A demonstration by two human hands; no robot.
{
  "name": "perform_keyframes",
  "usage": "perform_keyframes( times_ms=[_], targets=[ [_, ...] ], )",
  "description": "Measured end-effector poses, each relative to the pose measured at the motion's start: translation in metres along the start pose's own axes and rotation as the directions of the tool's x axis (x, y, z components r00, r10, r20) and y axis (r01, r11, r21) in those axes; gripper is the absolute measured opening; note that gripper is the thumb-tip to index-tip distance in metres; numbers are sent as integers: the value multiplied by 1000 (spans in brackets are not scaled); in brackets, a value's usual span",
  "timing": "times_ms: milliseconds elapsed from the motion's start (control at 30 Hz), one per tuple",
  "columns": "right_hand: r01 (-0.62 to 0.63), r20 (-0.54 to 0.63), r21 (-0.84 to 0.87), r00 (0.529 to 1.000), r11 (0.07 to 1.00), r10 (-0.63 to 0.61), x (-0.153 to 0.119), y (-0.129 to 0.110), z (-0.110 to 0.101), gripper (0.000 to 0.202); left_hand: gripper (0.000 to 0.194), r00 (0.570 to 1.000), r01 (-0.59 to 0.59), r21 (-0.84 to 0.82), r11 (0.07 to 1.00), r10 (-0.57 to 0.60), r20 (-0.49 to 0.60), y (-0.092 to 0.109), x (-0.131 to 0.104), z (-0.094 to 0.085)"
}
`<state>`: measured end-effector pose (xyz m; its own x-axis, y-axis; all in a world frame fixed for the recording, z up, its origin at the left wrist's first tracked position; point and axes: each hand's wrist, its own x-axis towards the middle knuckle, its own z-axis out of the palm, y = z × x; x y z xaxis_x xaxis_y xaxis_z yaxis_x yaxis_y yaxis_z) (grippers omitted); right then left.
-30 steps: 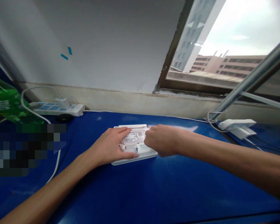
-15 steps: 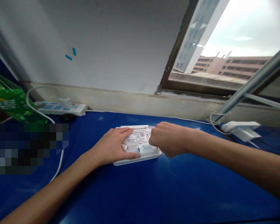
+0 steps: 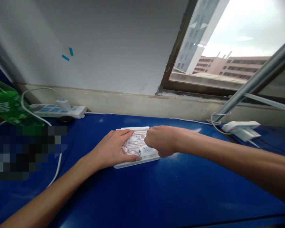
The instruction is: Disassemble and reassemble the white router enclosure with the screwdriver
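Note:
A white Wi-Fi router (image 3: 149,155) lies on the blue table, its face with small vent holes and printed labels turned up. My left hand (image 3: 112,147) grips its left end, the fingers across the far side and the thumb along the near side. Over the router's right part, my right hand (image 3: 160,141) is closed in a fist, knuckles up. Whatever its fingers hold is hidden behind the hand. A small blue mark (image 3: 140,152) shows on the router near my left thumb.
At the back left stands a white power strip (image 3: 78,111) with a plugged-in charger (image 3: 63,104) and cable. A green bottle (image 3: 4,104) is at far left beside a blurred-out patch. Back right, a metal pole (image 3: 242,88) rises near another white power strip (image 3: 239,126).
My right hand has shifted slightly left over the router. My left hand keeps its grip, and the whole view has moved a little.

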<state>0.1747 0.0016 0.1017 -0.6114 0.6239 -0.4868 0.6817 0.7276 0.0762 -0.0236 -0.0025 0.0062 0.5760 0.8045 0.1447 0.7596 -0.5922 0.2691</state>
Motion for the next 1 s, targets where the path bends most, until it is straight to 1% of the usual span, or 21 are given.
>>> perform_keyframes(
  times_ms=[100,233,333,433,533,600,633,667,733,800,900,933,967,1000],
  targets=[
    [-97,53,-73,994,993,101,0,-1,1,29,102,1000,-2,8,1000,2,-1,0,0,0],
    [-194,47,-20,980,981,195,0,0,4,31,103,1000,7,8,1000,-7,5,1,0,0],
    [-253,69,3,965,967,252,2,0,3,32,102,1000,12,2,1000,-12,7,1,0,0],
    [-302,112,12,948,953,299,1,0,0,33,103,1000,14,-8,1000,-14,4,0,0,1],
    [-303,137,27,945,952,297,-7,2,-5,29,104,1000,19,-27,999,-19,2,-3,0,3],
    [-284,85,38,956,958,280,-18,6,-7,18,104,1000,21,-42,999,-21,3,-4,0,3],
    [-276,28,47,961,960,275,-25,10,-8,13,102,1000,15,-49,999,-15,4,-4,0,2],
    [-286,-53,54,956,957,289,-33,15,-8,11,100,1000,6,-52,999,-6,6,-4,-1,1],
    [-292,-214,132,925,947,315,-46,28,-5,12,91,1000,-2,-44,999,2,4,-2,-1,0],
    [-283,-296,219,893,934,340,-55,46,4,12,83,999,33,-22,999,-33,-12,1,-1,-1],
    [-276,-347,402,837,873,424,-58,74,29,26,76,991,125,15,992,-124,-59,6,0,-2],
    [-279,-345,470,815,837,465,-57,81,39,25,73,987,140,35,990,-137,-79,8,0,-2],
    [-286,-314,548,801,787,510,-56,88,49,23,70,986,141,66,988,-134,-102,8,0,-3],
    [-273,-282,614,800,740,530,-55,94,59,22,68,985,132,104,986,-119,-124,8,0,-4]
  ],
)
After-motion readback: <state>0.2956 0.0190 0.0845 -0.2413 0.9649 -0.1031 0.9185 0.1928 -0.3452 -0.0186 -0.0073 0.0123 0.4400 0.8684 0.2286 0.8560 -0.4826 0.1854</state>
